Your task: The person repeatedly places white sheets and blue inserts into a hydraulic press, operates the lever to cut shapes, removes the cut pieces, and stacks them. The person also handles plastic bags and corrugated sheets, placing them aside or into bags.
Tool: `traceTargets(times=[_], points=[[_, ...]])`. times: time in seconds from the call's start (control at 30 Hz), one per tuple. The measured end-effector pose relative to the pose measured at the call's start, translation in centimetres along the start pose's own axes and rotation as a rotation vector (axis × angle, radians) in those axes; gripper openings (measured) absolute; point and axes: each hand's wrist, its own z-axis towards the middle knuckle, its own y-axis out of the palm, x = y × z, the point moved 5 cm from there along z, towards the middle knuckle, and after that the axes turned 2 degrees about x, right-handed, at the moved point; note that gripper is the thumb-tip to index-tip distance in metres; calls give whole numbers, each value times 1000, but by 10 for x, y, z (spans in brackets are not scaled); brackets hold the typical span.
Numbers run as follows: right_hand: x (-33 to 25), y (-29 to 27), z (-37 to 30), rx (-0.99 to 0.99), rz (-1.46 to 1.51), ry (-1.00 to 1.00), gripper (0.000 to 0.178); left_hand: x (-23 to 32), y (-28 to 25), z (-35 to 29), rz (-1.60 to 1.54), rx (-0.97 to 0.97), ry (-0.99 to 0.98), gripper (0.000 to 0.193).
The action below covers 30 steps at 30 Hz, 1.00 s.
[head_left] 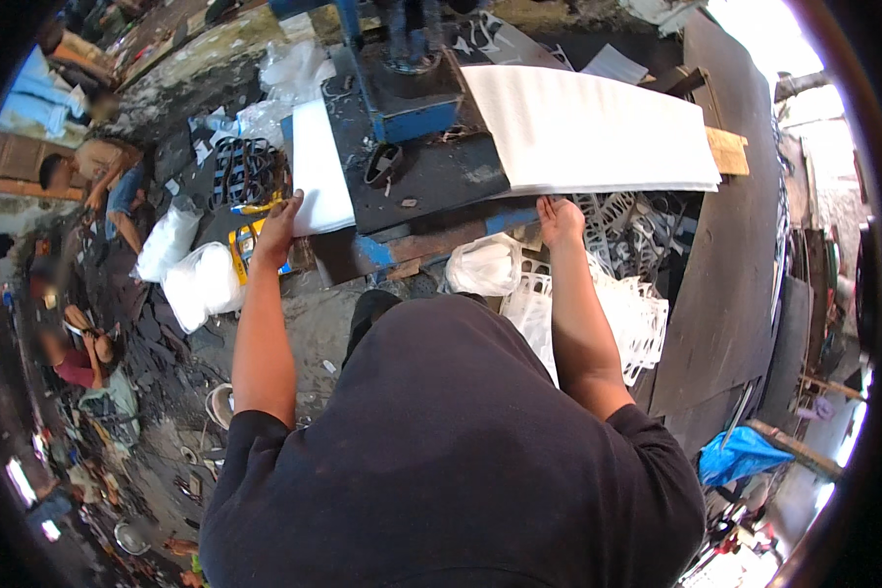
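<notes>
The white sheet [598, 132] before us lies flat across the right of the worktop [377, 253], long and matte, faintly ribbed, its near edge showing thin layers and its right end running past the worktop. To the left, a narrower white panel [321, 176] shows, smooth and bright; we cannot tell whether the two join beneath the black board [436, 191] between them. On that board sits a small dark ring [382, 165], just below a blue press block [418, 120].

Our left hand [277, 233] is at the panel's left edge, fingers close together; our right hand [561, 223] turns palm up at the sheet's near edge, fingers curled. We cannot tell whether either pinches. Under our right forearm hang white lattice offcuts [632, 318]; stuffed white bags [203, 286] lie leftward.
</notes>
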Motion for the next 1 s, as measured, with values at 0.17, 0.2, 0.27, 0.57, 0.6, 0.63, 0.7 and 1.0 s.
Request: traceTargets(times=[0.17,0.2,0.27,0.57,0.6,0.63,0.7,1.0], points=[[-12,35,5,-532,-13,-142,57,-27,-7,36,-124,-129,-65,36],[-29,36,9,-354,-413,-552,57,-20,7,34,-118,-161,-57,35],[-33,58,-4,89,-1215,-1302,60,-16,16,28,-66,-121,-8,35],[5,62,91,12,-1963,-1435,57,-9,58,40,-126,-73,12,40],[29,88,56,-122,-1942,-1364,52,-42,10,56,-81,24,-12,41],[24,90,21,-167,-1960,-1270,47,-42,17,43,-86,28,0,44],[-1,85,-28,-120,-1858,-889,50,-39,25,37,-97,77,20,33],[-77,29,-164,-540,-1525,-64,46,-52,22,34,-195,13,84,43]])
